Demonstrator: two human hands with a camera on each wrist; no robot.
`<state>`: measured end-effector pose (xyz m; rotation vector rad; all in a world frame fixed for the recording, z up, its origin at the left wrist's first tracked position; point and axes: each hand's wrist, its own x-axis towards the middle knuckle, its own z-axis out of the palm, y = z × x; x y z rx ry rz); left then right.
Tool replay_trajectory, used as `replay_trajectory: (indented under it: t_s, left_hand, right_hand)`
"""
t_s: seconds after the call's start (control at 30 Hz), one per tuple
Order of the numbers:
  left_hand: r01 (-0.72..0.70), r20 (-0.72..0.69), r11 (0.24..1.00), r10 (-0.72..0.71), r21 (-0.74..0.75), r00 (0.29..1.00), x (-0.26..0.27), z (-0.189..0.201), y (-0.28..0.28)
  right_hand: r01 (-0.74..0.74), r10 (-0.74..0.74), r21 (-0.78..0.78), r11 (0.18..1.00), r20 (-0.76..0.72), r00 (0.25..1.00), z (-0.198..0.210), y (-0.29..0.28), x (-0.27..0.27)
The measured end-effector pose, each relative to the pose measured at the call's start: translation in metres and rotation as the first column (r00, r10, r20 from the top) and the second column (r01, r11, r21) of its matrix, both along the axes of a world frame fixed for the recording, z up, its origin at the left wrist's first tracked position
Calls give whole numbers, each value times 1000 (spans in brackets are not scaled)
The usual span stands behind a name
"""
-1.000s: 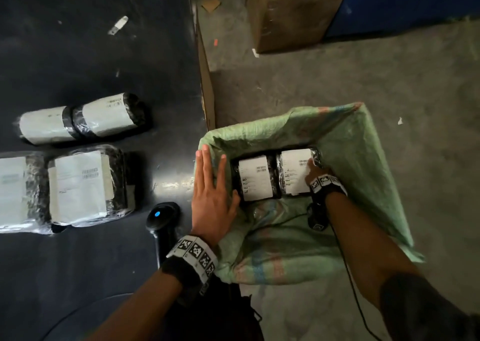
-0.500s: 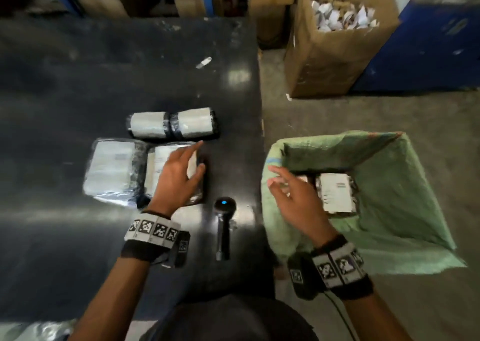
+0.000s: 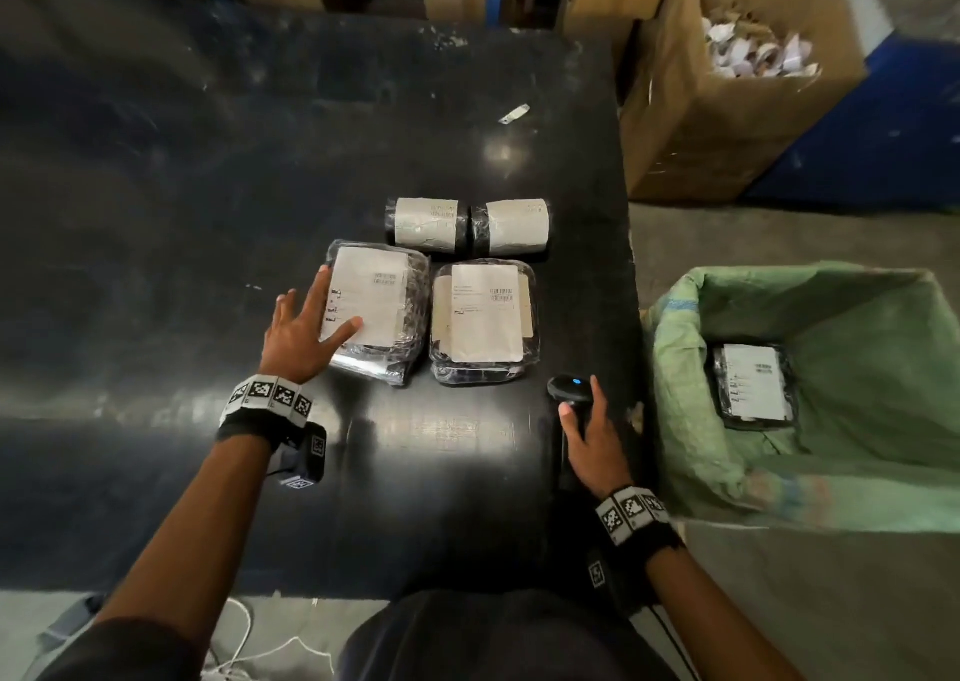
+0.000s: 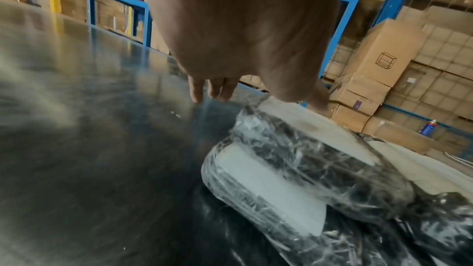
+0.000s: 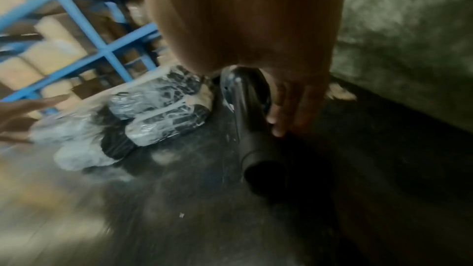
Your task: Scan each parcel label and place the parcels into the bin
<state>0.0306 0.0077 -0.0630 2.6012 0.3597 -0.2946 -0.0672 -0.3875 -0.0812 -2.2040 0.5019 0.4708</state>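
On the black table (image 3: 260, 161) lie two flat plastic-wrapped parcels with white labels and a rolled double parcel (image 3: 467, 226) behind them. My left hand (image 3: 335, 304) is open, fingers spread, with its thumb resting on the label of the left flat parcel (image 3: 384, 311) (image 4: 294, 169). The right flat parcel (image 3: 485, 324) lies untouched. My right hand (image 3: 581, 400) grips the black scanner (image 3: 569, 387) (image 5: 245, 96), which lies on the table, thumb on one side and fingers on the other. To the right on the floor, the green sack-lined bin (image 3: 675, 348) holds one labelled parcel (image 3: 756, 384).
An open cardboard box (image 3: 727, 124) of paper scraps stands behind the bin, with a blue surface (image 3: 883, 150) beside it. A small tape scrap (image 3: 514, 113) lies far back on the table. Blue racking with cartons (image 4: 384, 58) lines the far side.
My right hand came out of the bin and took hold of the scanner. My left hand shifted from the right flat parcel to the left one. The head view swung left and back.
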Motion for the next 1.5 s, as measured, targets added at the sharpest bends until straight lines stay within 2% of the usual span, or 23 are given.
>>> replay_trajectory:
  t_s: [0.07,0.23,0.5,0.63,0.73,0.83,0.93,1.0,1.1,1.27,1.37,1.5]
  left_hand:
    - [17,-24,997,-19,-82,1000,3,-7,2]
    - [43,28,953,-36,-298,999,7,-13,-1]
    - [47,194,940,21,-338,981,-2,-14,-10]
    - [-74,175,943,137,-323,975,1,-10,-20]
    - [-146,88,929,186,-339,979,11,-7,-26]
    - [-226,37,900,258,-374,965,18,0,-31]
    - [-249,68,838,321,-486,945,16,-3,-27]
    - [-230,127,817,344,-528,930,10,-3,-26]
    - [-215,264,845,379,-490,887,-4,14,-38]
    - [-27,572,901,298,-434,764,-31,48,-71]
    - [29,637,894,295,-447,712,-39,64,-94]
    - [44,662,893,298,-448,688,-47,73,-109]
  right_hand:
    - [140,-149,168,976,45,988,-5,6,1]
    - [309,-344,355,882,37,938,-14,15,3]
    - [374,-401,339,863,9,916,-22,20,9]
    - [378,-408,337,862,22,913,-20,20,9]
    - [378,-410,334,863,28,912,-18,20,9]
    - [395,-422,319,862,18,906,-14,22,11]
    - [397,-421,294,870,20,907,-4,22,14]
    - [387,-420,302,871,49,906,13,23,16]
    - [325,-397,372,870,138,907,54,30,20]
    - [105,-333,587,802,295,896,135,60,21]
    - [-12,-313,666,746,366,877,173,82,22]
    - [-58,-312,660,749,429,848,201,103,17]
